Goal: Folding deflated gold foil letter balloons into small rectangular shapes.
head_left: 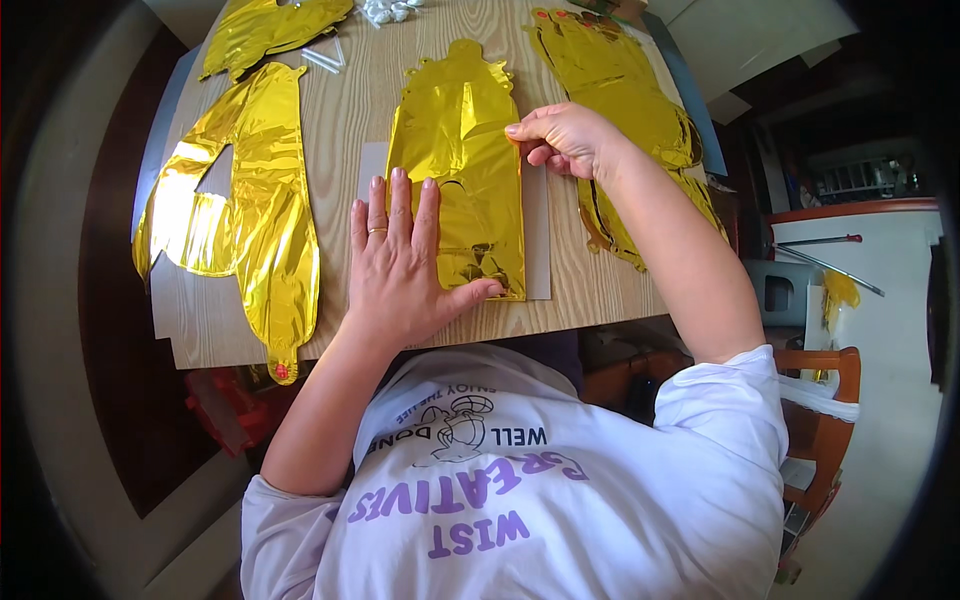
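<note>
A flat gold foil balloon (462,140), folded to a long panel, lies in front of me over a pale sheet (538,230). Its scalloped end with a rounded tab points away from me. My left hand (398,245) presses flat on its near left part, fingers stretched and thumb spread toward the bottom edge. At its upper right edge my right hand (565,140) pinches with thumb and forefinger, the other fingers curled. What sits in the pinch is mostly hidden, but the foil's edge runs into it.
Another gold foil balloon (270,200) with an angular cut-out lies at left, its tail over the table edge. More gold foil balloons lie at far left (270,35) and in a stack (620,100) at right. Clear tubes (322,62) and white pieces (388,10) lie at the back.
</note>
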Available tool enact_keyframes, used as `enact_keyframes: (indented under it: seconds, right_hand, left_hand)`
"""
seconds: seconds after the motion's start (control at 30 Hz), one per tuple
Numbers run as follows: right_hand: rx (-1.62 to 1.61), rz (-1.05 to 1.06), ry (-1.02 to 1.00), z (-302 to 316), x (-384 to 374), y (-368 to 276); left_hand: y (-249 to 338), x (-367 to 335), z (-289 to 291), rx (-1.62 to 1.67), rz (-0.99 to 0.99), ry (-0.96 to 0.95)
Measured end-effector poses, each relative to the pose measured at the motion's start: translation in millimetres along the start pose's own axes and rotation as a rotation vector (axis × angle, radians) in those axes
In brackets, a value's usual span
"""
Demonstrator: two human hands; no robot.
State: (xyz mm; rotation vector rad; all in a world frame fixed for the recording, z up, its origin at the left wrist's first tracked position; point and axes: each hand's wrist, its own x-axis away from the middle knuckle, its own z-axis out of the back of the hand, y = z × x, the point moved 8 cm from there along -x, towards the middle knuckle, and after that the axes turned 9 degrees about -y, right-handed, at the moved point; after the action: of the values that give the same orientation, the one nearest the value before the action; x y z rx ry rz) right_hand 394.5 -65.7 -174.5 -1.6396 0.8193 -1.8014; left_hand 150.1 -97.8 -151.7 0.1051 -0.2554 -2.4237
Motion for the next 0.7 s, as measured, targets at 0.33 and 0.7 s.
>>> enact_keyframes:
  seconds: [0.33,0.7]
  right_hand:
    - [0.023,0.033,0.055,7,-4,5]
    - [-0.109,0.021,0.069,11,-11,-4]
  left_hand:
    - [0,0,1,-0.014,0.009,-0.011]
    - [1,-1,1,-0.021,0.001,-0.008]
